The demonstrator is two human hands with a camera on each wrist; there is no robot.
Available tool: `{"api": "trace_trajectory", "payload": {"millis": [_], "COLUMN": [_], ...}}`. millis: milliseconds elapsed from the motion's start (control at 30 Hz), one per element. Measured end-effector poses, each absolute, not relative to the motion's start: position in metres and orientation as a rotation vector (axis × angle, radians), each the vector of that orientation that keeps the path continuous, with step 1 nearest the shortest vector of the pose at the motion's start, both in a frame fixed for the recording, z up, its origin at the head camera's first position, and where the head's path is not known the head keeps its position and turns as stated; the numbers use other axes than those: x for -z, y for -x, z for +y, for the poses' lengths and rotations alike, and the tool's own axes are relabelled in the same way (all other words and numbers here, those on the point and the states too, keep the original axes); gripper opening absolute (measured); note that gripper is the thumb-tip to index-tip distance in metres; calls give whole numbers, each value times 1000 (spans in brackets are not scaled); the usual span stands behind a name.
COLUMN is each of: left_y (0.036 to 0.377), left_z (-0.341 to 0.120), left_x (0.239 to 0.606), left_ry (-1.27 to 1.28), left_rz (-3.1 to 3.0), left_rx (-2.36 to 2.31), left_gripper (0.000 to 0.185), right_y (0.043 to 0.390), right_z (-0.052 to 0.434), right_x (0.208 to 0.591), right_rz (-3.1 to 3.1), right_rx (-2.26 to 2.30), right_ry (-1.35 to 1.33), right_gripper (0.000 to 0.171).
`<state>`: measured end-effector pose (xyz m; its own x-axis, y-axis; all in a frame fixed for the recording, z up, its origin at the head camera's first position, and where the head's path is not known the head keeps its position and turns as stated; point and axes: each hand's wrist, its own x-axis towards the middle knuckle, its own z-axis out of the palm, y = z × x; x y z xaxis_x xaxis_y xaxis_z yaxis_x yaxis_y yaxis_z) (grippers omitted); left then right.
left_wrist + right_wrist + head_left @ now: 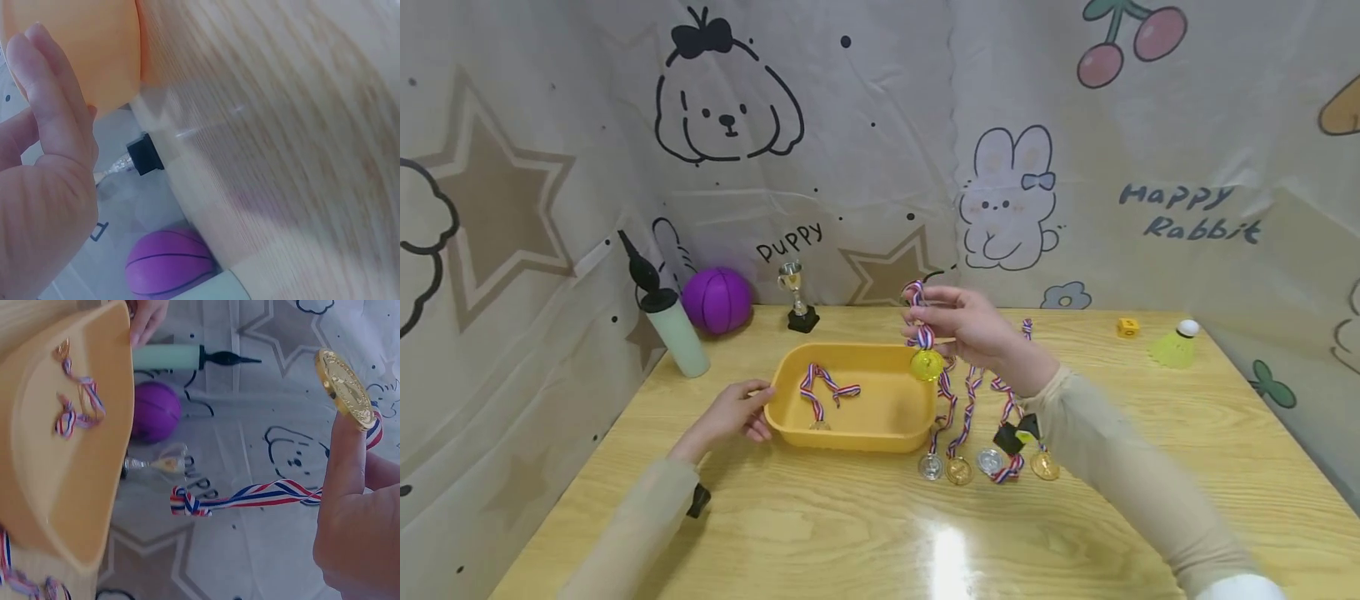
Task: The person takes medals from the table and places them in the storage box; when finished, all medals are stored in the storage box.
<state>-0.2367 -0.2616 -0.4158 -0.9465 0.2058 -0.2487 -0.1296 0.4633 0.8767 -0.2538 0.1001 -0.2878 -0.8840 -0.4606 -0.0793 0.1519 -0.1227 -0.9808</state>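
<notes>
Nearest the camera, the right sleeve enters from the lower right. The right hand grasps a striped ribbon with a gold medal, raised at the right end of a yellow tray. In the head view, the medal's face is turned to the camera and the bunched ribbon shows above it, long axis near upright. In the right wrist view, the disc sits tilted, edge visible, and a twisted length of ribbon ends in a knot.

The left hand is not clenched; its fingers are extended against the tray's left end.

The tray's long axis runs left to right. Inside, towards the left, lies a second medal, disc by the near wall, its ribbon bent back and then rightward.

Right of the tray, four medals lie on the table, discs towards the camera, ribbons mostly trailing away. Behind the tray's left end are an upright trophy and a purple ball.
</notes>
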Motion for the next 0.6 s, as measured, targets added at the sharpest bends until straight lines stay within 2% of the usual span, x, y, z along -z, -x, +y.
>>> {"api": "trace_trajectory", "payload": {"millis": [333,600], "left_y": [237,236], "left_z": [-260,-259], "left_x": [414,415], "left_ry": [-50,-46], "left_rz": [2380,2369], "left_rx": [-1483,-1500], "left_gripper": [50,52], "right_y": [251,262], "right_z": [24,-11], "right_x": [331,378], "right_rz": [1603,1619], "right_rx": [2089,2135], "right_ry": [189,12], "right_gripper": [36,29]}}
